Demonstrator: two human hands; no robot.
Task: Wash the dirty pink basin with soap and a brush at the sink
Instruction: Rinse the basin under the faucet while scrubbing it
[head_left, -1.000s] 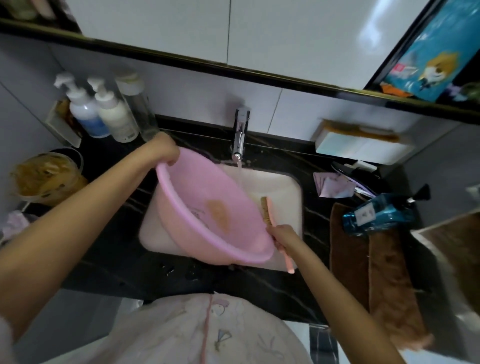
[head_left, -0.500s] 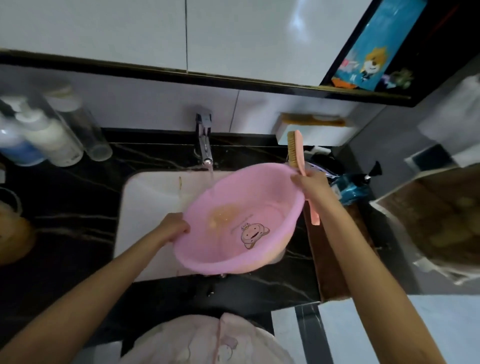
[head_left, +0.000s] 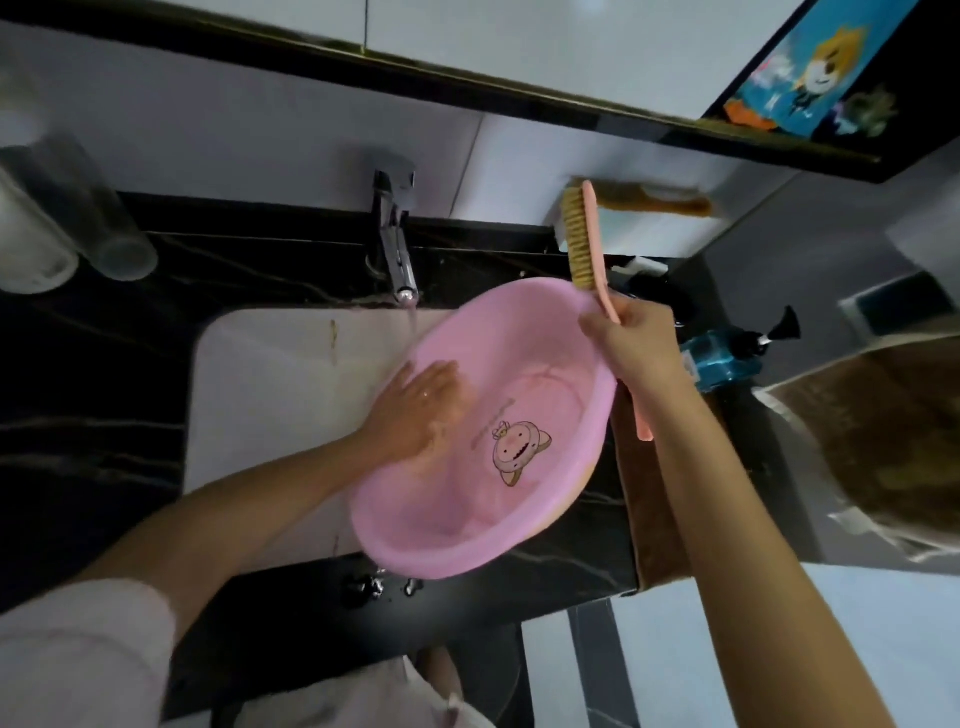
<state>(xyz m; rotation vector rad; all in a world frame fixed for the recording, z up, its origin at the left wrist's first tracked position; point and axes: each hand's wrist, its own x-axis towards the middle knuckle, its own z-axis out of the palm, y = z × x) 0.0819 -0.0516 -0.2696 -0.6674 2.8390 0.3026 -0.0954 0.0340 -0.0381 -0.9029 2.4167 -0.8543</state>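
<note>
My left hand let go of the rim and lies flat inside the basin under the tap. Right hand still clenches the brush. Rinsing now, I guess.

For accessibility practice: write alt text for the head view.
A left hand lies flat inside a tilted pink basin by a running tap at a sink; the right hand grips a pink brush at its rim.

L hand flat inside pink basin over sink; R hand grips brush + basin rim; tap running.
</note>
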